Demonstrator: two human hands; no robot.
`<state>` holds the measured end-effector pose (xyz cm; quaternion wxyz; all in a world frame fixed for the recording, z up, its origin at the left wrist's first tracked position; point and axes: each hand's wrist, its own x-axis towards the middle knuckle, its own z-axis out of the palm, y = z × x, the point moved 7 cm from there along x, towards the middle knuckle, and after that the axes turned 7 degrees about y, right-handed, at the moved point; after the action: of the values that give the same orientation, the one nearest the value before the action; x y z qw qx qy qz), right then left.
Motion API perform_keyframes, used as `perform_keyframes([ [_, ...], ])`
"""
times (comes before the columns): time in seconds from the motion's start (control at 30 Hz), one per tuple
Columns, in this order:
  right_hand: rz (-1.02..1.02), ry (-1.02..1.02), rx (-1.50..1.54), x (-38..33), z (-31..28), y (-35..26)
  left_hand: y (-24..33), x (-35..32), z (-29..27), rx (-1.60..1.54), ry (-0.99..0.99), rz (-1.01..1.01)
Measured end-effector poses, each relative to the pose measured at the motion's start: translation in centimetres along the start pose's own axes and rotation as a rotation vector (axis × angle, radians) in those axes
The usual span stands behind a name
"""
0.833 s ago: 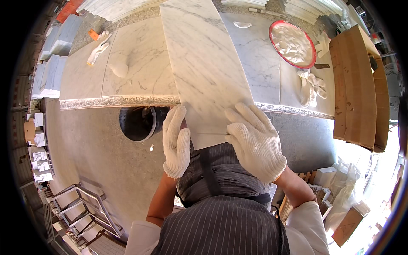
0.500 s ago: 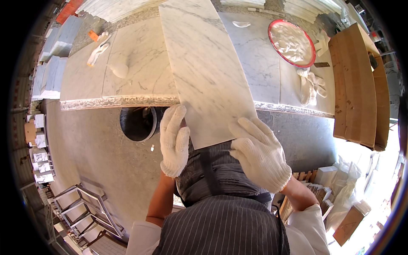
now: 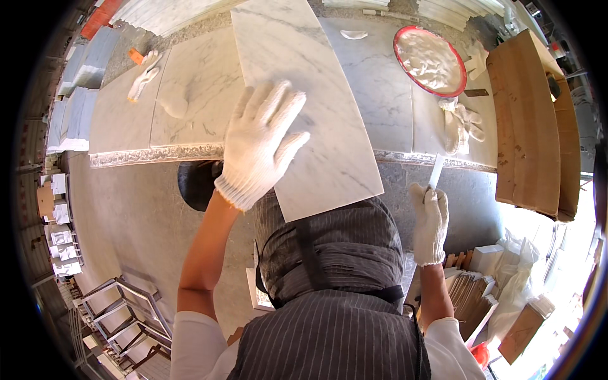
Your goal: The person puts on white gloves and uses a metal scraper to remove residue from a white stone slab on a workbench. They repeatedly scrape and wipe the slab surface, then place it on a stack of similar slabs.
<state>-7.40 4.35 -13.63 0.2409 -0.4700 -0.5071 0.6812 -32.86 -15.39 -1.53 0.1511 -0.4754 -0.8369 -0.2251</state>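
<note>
A long white marble slab [image 3: 329, 136] with grey veins lies across the marble-topped bench, its near end jutting past the edge above my lap. My left hand [image 3: 263, 142], in a white knitted glove, rests palm down on the slab's left side with the fingers stretched out. Off the slab's right side, my gloved right hand [image 3: 432, 218] is closed around a flat, pale scraper-like blade [image 3: 436, 171]. Its thin end points up and away; any handle is hidden in the fist.
On the bench are a red-rimmed basin [image 3: 461, 69] of white paste, loose gloves [image 3: 462, 126] and another glove [image 3: 144, 76] at the left. A cardboard box [image 3: 525, 126] stands at the right. A dark bucket [image 3: 195, 185] sits below the bench edge; a metal frame [image 3: 130, 316] stands lower left.
My left hand has moved from the slab's near left edge up onto its face. The right hand has left the slab, moved right, and now grips the pale blade.
</note>
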Motion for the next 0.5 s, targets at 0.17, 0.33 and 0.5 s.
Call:
perform_keyframes([
  [0.17, 0.032, 0.027, 0.073, 0.9, -0.2, 0.5, 2.2, -0.3, 3.3, 0.099, -0.249, 0.141],
  [0.33, 0.024, 0.042, 0.107, 1.3, 0.5, 0.6, 6.5, -2.9, 3.7, -0.075, -0.335, 0.281],
  [0.5, -0.251, 0.078, -0.199, 2.2, 1.7, -2.2, 10.1, -3.3, 3.0, -0.468, -0.464, 0.41],
])
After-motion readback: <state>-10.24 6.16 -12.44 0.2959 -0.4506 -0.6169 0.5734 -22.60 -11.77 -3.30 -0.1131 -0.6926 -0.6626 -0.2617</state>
